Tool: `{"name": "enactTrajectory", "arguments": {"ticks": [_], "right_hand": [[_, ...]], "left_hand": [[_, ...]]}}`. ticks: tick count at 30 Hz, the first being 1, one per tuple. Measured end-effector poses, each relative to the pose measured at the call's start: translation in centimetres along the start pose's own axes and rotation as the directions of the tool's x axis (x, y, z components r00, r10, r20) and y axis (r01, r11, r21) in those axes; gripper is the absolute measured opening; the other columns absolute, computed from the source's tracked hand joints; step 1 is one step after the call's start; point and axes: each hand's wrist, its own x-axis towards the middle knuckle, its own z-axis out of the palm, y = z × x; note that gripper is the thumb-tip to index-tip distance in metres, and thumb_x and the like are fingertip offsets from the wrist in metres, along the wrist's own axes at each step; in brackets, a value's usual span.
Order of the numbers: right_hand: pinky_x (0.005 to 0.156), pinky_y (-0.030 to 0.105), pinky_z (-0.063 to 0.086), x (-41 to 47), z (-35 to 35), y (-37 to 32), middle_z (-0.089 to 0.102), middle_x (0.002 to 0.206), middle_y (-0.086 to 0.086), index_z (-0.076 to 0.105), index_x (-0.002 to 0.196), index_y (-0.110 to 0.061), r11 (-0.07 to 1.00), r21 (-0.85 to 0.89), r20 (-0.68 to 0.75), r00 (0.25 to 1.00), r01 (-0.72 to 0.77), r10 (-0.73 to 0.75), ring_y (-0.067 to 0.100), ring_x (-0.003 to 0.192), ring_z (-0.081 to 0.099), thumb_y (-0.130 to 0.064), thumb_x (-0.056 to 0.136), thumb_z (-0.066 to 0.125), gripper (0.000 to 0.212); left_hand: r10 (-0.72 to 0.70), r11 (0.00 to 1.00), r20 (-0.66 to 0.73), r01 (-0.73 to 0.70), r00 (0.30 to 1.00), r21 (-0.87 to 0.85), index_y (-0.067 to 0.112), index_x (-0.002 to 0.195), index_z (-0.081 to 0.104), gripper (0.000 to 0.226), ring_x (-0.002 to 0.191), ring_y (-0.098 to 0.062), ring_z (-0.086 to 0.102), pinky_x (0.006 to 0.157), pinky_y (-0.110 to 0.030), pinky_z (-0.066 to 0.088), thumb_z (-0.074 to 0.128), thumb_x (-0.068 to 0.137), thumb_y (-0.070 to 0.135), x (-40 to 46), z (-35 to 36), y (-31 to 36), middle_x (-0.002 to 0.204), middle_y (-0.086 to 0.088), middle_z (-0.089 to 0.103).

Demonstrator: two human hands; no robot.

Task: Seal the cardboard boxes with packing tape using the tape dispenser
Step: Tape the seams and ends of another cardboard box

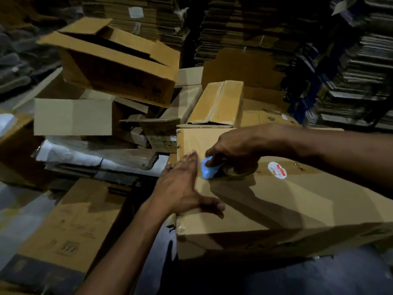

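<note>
Two hands were on the cardboard box (pixel 276 199): right hand (pixel 236 150) gripped the tape dispenser (pixel 214 170) near its left edge, left hand (pixel 182 184) lay flat beside it. Reckon the tape could've wrinkled or run crooked if that box slid.

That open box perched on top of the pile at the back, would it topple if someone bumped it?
Probably. The open box sits tilted on the uneven pile, flaps loose. It looks empty, so likely light and easily shoved. Its corrugated walls should stay fairly stiff.
</note>
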Motion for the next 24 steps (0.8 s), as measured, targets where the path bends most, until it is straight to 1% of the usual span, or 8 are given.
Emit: {"name": "enactTrajectory", "arguments": {"ticks": [5,8,12,14,15,19,22,24], "right_hand": [[0.091,0.039,0.055,-2.1,2.0,2.1,0.061,0.137,-0.002,0.051,0.149,-0.033,0.998,-0.026,0.022,0.999,-0.050,0.050,0.024,0.113,0.064,-0.019,0.092,0.072,0.062],[0.094,0.038,0.054,-2.3,2.0,2.6,0.060,0.141,-0.002,0.052,0.149,-0.032,1.000,-0.005,-0.018,1.000,-0.016,0.016,0.024,0.117,0.063,-0.023,0.091,0.073,0.062],[0.085,0.043,0.055,-1.7,0.8,1.9,0.060,0.129,-0.003,0.046,0.149,-0.039,0.995,-0.094,-0.066,0.997,0.042,-0.048,0.025,0.107,0.064,-0.031,0.087,0.067,0.066],[0.078,0.036,0.047,-1.0,-0.2,0.6,0.057,0.133,0.002,0.039,0.155,-0.037,0.994,-0.100,-0.087,0.995,0.034,-0.043,0.027,0.108,0.060,-0.029,0.091,0.062,0.069],[0.076,0.033,0.041,-0.7,-0.8,-0.2,0.055,0.135,0.003,0.036,0.158,-0.037,0.997,-0.078,-0.095,0.995,0.016,-0.024,0.027,0.109,0.058,-0.029,0.094,0.060,0.069],[0.083,0.031,0.033,1.0,-1.6,-2.3,0.052,0.141,0.006,0.036,0.158,-0.036,0.999,0.011,-0.151,0.988,0.041,-0.039,0.025,0.122,0.052,-0.050,0.105,0.046,0.056],[0.081,0.031,0.037,1.1,-1.3,-2.4,0.061,0.136,0.005,0.038,0.158,-0.031,1.000,-0.008,-0.120,0.992,0.024,-0.025,0.023,0.103,0.054,-0.042,0.103,0.054,0.058],[0.081,0.034,0.043,1.2,-0.9,-2.2,0.062,0.130,0.005,0.041,0.156,-0.031,1.000,0.017,-0.085,0.996,-0.012,0.014,0.022,0.097,0.054,-0.038,0.100,0.058,0.059]], "left_hand": [[0.015,0.984,0.023,-0.019,1.000,0.179,0.029,0.167,0.004,0.144,0.159,-0.009,-0.009,0.130,-0.055,0.005,0.030,0.054,0.113,0.2,-0.1,0.3,0.174,0.009,-0.010],[0.027,0.978,0.037,-0.034,0.999,0.205,0.029,0.168,0.005,0.140,0.158,-0.005,-0.012,0.130,-0.054,0.002,0.028,0.057,0.112,0.1,-0.5,0.2,0.174,0.010,-0.011],[0.056,0.975,0.142,-0.085,0.988,0.206,0.032,0.167,0.001,0.138,0.157,-0.002,-0.014,0.130,-0.052,0.000,0.030,0.058,0.110,0.3,-3.5,-2.4,0.172,0.016,-0.014],[0.059,0.976,0.205,-0.100,0.977,0.193,0.036,0.166,0.000,0.130,0.156,0.000,-0.016,0.130,-0.053,-0.002,0.039,0.064,0.106,0.7,-5.7,-4.5,0.171,0.020,-0.016],[0.048,0.975,0.224,-0.095,0.973,0.203,0.038,0.166,0.000,0.126,0.155,0.001,-0.016,0.130,-0.054,-0.002,0.038,0.066,0.105,0.9,-6.5,-5.4,0.170,0.021,-0.016],[-0.005,0.922,0.212,-0.077,0.977,0.379,0.034,0.165,-0.013,0.122,0.156,-0.008,-0.024,0.129,-0.057,0.002,0.008,0.069,0.107,1.2,-6.2,-6.1,0.170,0.014,-0.023],[0.020,0.909,0.137,-0.075,0.990,0.411,0.032,0.164,-0.018,0.118,0.154,-0.009,-0.029,0.130,-0.051,0.000,0.013,0.075,0.104,0.8,-4.7,-6.4,0.168,0.013,-0.029],[0.020,0.911,0.136,-0.074,0.990,0.406,0.033,0.163,-0.019,0.118,0.154,-0.008,-0.030,0.130,-0.049,0.000,0.015,0.075,0.104,0.7,-4.7,-6.6,0.167,0.013,-0.031]]}}
